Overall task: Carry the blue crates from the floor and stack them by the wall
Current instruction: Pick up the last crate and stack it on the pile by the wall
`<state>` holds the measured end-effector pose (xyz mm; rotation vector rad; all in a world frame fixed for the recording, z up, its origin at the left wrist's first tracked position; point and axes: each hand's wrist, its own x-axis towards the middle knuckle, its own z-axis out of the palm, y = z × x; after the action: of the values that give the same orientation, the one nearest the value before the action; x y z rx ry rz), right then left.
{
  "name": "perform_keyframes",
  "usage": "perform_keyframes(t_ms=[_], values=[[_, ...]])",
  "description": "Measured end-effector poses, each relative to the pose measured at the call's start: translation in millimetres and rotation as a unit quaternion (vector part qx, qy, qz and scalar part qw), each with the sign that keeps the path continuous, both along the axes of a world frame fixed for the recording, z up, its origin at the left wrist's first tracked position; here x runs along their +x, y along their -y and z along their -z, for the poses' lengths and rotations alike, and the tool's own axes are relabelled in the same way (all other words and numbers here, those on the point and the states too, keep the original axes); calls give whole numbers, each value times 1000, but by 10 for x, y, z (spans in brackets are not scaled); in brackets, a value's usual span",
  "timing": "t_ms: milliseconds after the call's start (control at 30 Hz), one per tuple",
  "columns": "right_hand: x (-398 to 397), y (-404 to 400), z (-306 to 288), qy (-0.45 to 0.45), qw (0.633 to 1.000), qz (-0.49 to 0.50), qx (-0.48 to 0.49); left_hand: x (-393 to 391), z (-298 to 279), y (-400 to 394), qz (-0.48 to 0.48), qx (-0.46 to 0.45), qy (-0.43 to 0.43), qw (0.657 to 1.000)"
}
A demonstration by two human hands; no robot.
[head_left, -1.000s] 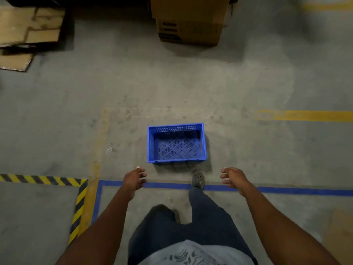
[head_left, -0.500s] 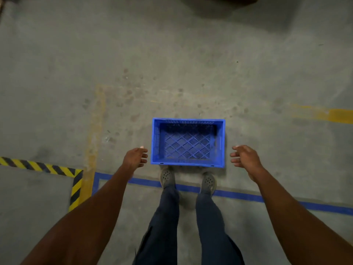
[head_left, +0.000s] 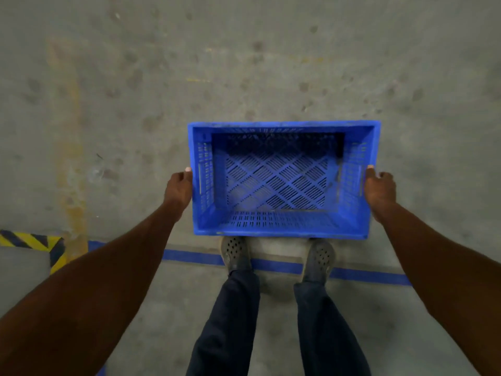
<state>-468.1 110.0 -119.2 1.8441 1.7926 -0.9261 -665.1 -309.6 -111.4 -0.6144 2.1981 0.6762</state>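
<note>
Blue crate [head_left: 282,180] sits between your hands, just ahead of your shoes [head_left: 235,253] on the concrete floor [head_left: 244,63]; your left hand [head_left: 179,187] and right hand [head_left: 379,189] each press an end wall, gripping it.

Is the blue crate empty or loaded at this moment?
Empty. The blue crate sits open side up, and its whole lattice bottom shows with nothing lying on it.

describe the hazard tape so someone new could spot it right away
Start at the grey concrete floor and follow the blue floor line toward the left edge. Past its end sits the hazard tape, the only yellow-and-black striped marking, bent into a corner.
</note>
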Motion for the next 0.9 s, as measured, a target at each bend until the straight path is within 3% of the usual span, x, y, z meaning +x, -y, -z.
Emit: perform_keyframes(t_ms=[100, 233, 467, 667, 900], values=[[-60, -64, 274, -33, 999, -1, -12, -42, 343, -58, -15, 9, -25, 1000], [-8, -74, 446, -138, 985, 94, -43, -13, 562, -104, -141, 139, 26, 980], [-12, -42, 149, -160, 971, 136, -113, 50, 406, -30, -173, 171, 24, 970], [-132, 107, -791, -180, 964, 138, -138, -44, -531, 143, -166, 139, -1, 976], [-144, 87, -2564, -211, 959, 81, -171, -114, -2487, 176, -156, 143, -53, 976]])
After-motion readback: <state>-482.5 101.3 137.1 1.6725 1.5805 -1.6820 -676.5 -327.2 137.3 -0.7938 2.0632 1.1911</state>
